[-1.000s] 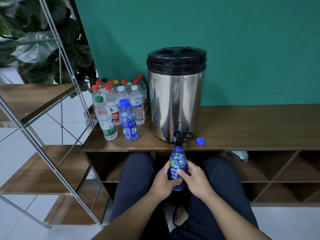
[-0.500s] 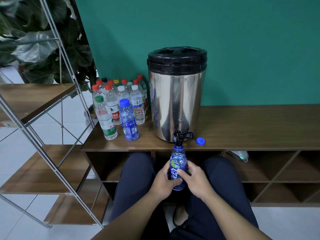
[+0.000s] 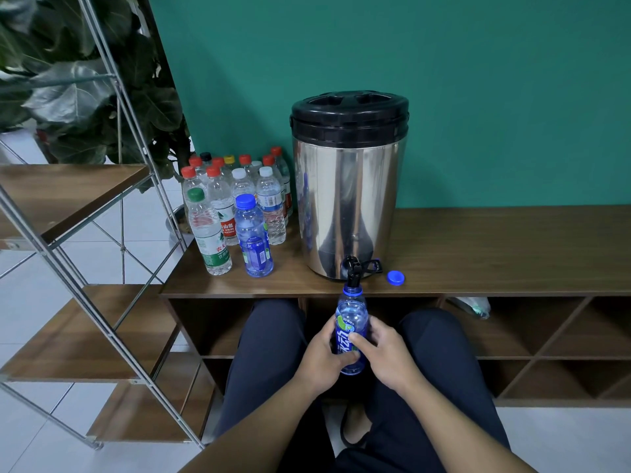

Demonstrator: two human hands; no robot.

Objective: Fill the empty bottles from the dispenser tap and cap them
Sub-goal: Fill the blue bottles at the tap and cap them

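At lower centre, my left hand (image 3: 319,365) and right hand (image 3: 382,356) both grip the blue bottle (image 3: 351,331) upright, open neck pointing up under the dispenser tap (image 3: 352,270). Its white label lettering is partly covered and unreadable to me. Its blue cap (image 3: 395,277) lies right of the tap.

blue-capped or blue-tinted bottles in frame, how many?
2. One capped blue bottle stands at the front of the cluster left of the dispenser; one uncapped blue bottle is held under the tap. Others may hide behind the cluster.
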